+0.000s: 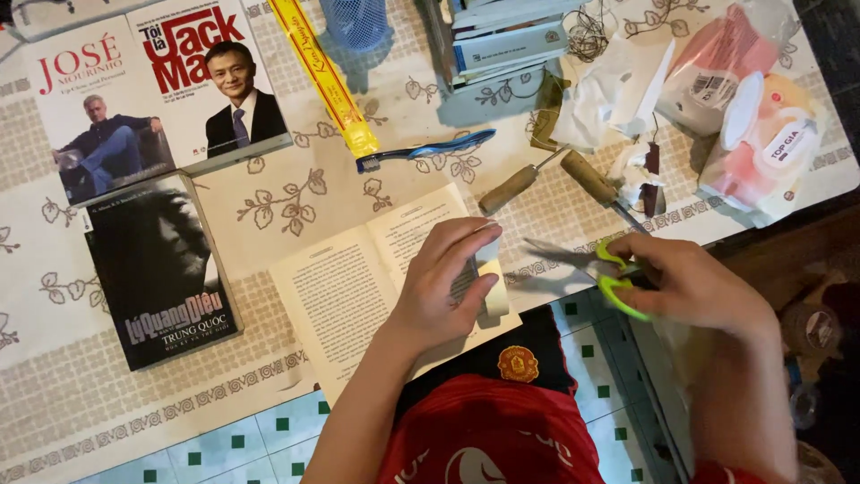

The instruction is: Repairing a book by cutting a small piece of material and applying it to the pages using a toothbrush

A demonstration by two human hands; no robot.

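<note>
Scissors with green handles are hanging open in the right hand, blades nearing a white paper strip the left hand is pinching over the open book; cut apparently not yet begun.

One head-worn view — looking steeply down, close over the table

I see matt printed paper in the open book under my left hand. The scissors in my right hand show glossy green plastic handles and dull metal blades. Two tools have rough wooden handles; the tablecloth looks smooth, patterned.
</note>
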